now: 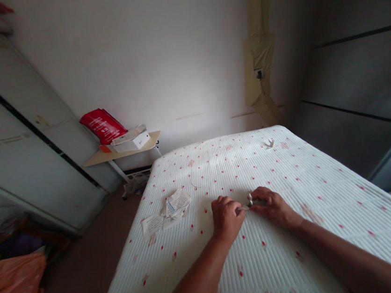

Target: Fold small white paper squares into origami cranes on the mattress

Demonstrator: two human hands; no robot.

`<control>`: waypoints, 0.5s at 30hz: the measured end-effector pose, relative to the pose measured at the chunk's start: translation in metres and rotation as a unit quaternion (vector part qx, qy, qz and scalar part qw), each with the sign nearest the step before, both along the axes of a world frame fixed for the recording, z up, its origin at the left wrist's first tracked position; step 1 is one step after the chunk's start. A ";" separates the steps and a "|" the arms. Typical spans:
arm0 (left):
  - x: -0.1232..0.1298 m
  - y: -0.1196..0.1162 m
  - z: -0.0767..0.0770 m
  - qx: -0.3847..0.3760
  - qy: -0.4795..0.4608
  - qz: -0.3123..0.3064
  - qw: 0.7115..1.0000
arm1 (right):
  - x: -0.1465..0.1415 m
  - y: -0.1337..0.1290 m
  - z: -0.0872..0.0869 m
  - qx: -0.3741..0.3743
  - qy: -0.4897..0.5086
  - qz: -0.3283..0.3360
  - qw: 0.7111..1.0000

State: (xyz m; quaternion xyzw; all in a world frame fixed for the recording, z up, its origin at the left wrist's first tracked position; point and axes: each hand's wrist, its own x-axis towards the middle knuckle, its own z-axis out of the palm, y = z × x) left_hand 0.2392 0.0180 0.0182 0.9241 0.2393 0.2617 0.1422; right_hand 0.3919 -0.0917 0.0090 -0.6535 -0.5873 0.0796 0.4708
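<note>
Over the middle of a white mattress [218,162] with red dots, my left hand [226,216] is closed, its thumb and fingers pinching a small pale piece [245,207]. Just to its right, my right hand [273,207] has its thumb and fingers closed around a small white twisted piece [250,200]. The two pieces meet or nearly meet between the hands; their exact shape is too small to tell. Left of my hands lie printed paper scraps [178,202]. A small white crumpled piece [269,144] rests near the mattress's far right corner.
A small side table [155,138] at the back left bears a red bag [104,126] and a white box [133,142]. A cabinet [32,113] stands left, dark panels [356,71] right. An orange bag [15,284] lies at lower left. A wall socket [259,74] is behind.
</note>
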 end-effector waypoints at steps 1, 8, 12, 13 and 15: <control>0.000 0.000 0.000 0.002 0.000 0.001 1.000 | 0.000 0.000 0.000 -0.007 0.009 -0.002 1.000; -0.002 -0.002 -0.001 0.036 0.009 0.006 0.999 | -0.003 -0.002 0.004 -0.041 0.047 -0.003 0.998; -0.002 -0.002 0.001 0.050 0.017 0.021 0.998 | -0.004 -0.002 0.006 -0.050 0.052 -0.010 0.997; -0.002 -0.002 0.001 0.058 0.019 0.022 0.998 | -0.005 -0.002 0.006 -0.050 0.054 -0.013 0.997; -0.003 -0.003 0.001 0.079 0.025 0.021 0.996 | -0.005 -0.002 0.006 -0.050 0.056 -0.014 0.997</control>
